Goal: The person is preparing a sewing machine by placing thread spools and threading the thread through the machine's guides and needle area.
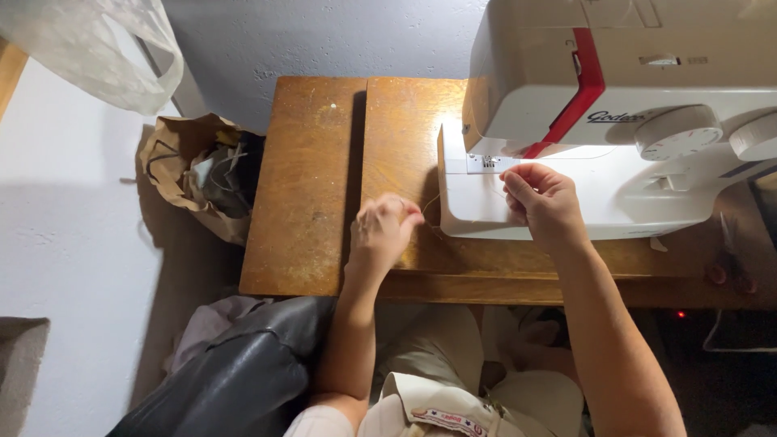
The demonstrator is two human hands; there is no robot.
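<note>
Thread (431,200) runs 3-to-9 o'clock between pinching right hand (544,202) at sewing machine (615,137) and left hand (382,231), fingers closed on thread end.

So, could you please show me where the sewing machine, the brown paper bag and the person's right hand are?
sewing machine (639,174), head view, on its white base.
brown paper bag (174,154), head view, on its crumpled upper edge.
right hand (544,202), head view, on the back of the hand.

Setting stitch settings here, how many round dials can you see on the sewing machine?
2: one white dial on the sewing machine front, another right of it, cut by the frame edge. More may be hidden.
</note>
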